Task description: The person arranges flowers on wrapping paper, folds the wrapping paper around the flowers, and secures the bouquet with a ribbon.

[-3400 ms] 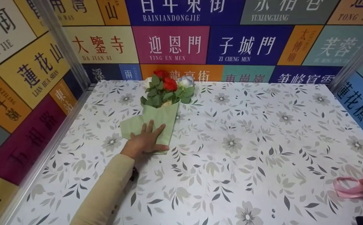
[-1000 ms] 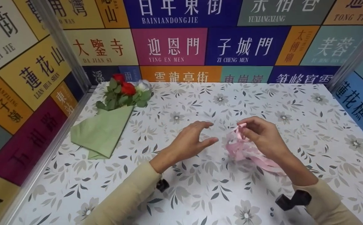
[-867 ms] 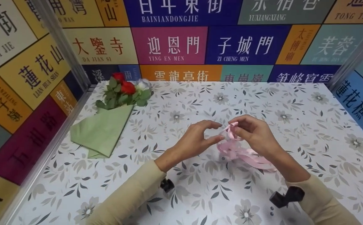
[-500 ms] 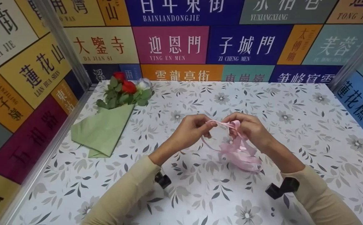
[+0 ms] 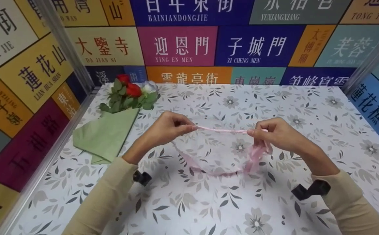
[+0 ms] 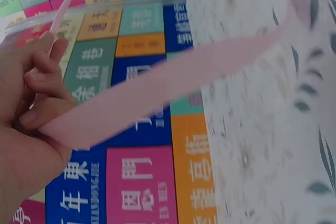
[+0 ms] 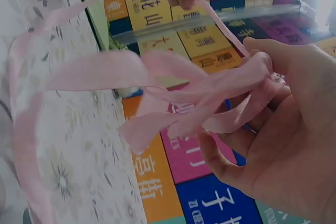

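Observation:
A pink ribbon (image 5: 220, 130) is stretched nearly level between the two hands, above the table. My left hand (image 5: 168, 128) pinches it between thumb and fingers; in the left wrist view a wide length of ribbon (image 6: 157, 85) trails from under that palm. My right hand (image 5: 279, 135) grips the other end, with looped folds of ribbon (image 7: 210, 93) bunched in its fingers in the right wrist view. A slack loop sags below, between the hands. Left of my left hand, a bouquet of red and pale roses (image 5: 132, 90) lies in folded green wrapping paper (image 5: 106, 133).
The table (image 5: 209, 209) has a white cloth printed with grey leaves and flowers. Walls of coloured sign panels (image 5: 176, 45) stand behind and at both sides. Dark wrist cameras (image 5: 310, 190) are worn at both sleeves.
Earlier my left hand pressed the wrapping and the bouquet lay further right. My right hand brought the ribbon in; my left hand took hold of it, and the hands have since moved apart.

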A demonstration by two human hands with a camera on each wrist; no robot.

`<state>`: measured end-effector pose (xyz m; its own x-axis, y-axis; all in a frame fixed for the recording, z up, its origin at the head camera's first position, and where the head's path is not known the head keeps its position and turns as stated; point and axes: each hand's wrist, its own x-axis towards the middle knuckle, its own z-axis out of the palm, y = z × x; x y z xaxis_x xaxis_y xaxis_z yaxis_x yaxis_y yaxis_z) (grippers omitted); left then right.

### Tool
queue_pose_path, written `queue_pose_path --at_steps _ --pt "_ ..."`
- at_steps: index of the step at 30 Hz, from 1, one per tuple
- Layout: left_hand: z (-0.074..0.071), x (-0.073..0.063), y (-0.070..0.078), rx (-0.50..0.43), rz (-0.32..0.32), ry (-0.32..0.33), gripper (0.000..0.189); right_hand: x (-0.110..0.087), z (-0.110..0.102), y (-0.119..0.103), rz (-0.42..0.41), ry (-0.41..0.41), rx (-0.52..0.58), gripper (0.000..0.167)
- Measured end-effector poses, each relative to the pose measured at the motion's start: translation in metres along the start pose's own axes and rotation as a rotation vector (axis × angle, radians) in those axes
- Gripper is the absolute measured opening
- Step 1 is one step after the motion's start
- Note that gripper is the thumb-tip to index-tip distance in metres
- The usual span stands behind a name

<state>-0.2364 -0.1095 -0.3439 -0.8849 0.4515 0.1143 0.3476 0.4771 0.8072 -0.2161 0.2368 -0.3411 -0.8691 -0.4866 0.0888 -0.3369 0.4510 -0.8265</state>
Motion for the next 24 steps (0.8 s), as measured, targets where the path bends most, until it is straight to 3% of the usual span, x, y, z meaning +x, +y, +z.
queue_pose_path --at_steps 5,9,15,19,24 --pt "-0.028 -0.016 -0.025 0.050 -0.046 -0.001 0.019 -0.011 -0.019 0.016 -0.012 0.023 0.042 0.023" --pt "-0.054 -0.034 -0.044 0.053 -0.077 0.020 0.021 -0.023 -0.038 0.032 0.005 -0.031 0.093 0.012" --pt "-0.090 -0.066 -0.073 0.107 -0.152 0.037 0.024 -0.040 -0.056 0.051 0.048 -0.066 -0.070 0.007" --pt "-0.109 -0.084 -0.085 0.161 -0.196 0.060 0.027 -0.052 -0.070 0.063 0.128 -0.130 -0.143 0.013" --pt "-0.132 -0.106 -0.098 0.231 -0.210 0.112 0.025 -0.061 -0.087 0.077 0.259 -0.150 -0.196 0.018"
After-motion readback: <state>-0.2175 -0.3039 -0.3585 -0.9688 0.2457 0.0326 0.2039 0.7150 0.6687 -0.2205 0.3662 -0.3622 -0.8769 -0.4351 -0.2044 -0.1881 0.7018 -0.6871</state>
